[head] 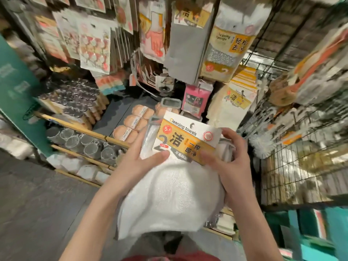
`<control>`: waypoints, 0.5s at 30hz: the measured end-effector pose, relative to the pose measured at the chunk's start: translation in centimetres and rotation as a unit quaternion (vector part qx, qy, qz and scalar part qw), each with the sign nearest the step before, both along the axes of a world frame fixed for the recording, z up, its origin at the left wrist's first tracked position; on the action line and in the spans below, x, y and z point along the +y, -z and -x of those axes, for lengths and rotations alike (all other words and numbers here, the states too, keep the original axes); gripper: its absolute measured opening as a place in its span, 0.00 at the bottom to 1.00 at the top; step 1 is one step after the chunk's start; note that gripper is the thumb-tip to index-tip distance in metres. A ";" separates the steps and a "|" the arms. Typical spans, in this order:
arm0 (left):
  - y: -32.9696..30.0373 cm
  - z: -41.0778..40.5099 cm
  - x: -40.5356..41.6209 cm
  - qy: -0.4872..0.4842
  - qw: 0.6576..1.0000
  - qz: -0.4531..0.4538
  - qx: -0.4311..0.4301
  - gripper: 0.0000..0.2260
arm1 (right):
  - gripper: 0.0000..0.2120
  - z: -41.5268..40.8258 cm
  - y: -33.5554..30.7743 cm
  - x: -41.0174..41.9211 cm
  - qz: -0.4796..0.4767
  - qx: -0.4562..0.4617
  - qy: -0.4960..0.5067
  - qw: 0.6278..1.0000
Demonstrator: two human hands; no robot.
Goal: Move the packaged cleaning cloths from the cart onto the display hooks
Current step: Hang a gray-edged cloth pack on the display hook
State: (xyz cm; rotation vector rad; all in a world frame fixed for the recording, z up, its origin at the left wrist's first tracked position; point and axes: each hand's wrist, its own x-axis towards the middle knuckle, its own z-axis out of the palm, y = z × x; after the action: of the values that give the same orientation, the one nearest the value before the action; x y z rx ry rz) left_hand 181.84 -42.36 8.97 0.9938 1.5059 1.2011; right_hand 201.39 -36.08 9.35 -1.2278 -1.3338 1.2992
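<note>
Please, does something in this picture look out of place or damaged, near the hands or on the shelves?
Nothing looks damaged or spilled. The left hand and right hand hold the white cleaning towels pack tilted, its label card intact. The hanging packs above look orderly, though the edges are blurred.
</note>
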 end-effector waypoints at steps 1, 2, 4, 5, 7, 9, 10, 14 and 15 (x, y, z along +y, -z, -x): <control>0.0 0.4 0.7 0.009 1.000 -0.004 0.000 0.36 | 0.27 0.3 -0.1 0.3 -0.009 -0.001 0.009 1.000; -0.1 0.7 1.3 0.022 1.000 -0.007 0.001 0.35 | 0.27 0.5 -0.2 0.5 -0.016 -0.004 0.017 1.000; -0.1 1.4 2.5 0.052 0.998 -0.013 0.015 0.34 | 0.27 0.7 -0.5 0.8 -0.021 -0.005 0.032 0.999; -0.5 1.4 3.0 0.071 0.997 -0.020 0.024 0.32 | 0.27 0.7 -0.7 0.9 -0.023 -0.004 0.039 0.999; -0.6 1.4 4.2 0.085 0.995 -0.028 0.045 0.31 | 0.26 0.5 -1.0 1.3 -0.027 -0.005 0.050 0.998; -0.9 0.8 5.3 0.085 0.996 -0.017 0.034 0.28 | 0.26 0.1 -1.4 1.7 -0.031 -0.001 0.059 0.998; -1.0 0.5 5.7 0.097 0.995 -0.018 0.020 0.24 | 0.26 -0.2 -1.6 1.8 -0.035 0.000 0.063 0.997; -1.0 -1.0 7.2 0.159 0.987 -0.032 0.009 0.23 | 0.26 -1.9 -1.7 2.4 -0.047 -0.009 0.090 0.995; -1.2 -1.6 7.4 0.165 0.986 -0.036 0.010 0.23 | 0.26 -2.5 -1.5 2.6 -0.049 -0.009 0.098 0.994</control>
State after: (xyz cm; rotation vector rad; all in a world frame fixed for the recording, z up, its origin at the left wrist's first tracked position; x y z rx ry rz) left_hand 183.44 -34.94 10.16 1.2525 1.2586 1.0137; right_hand 203.84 -33.51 10.88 -1.2686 -1.2414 1.0754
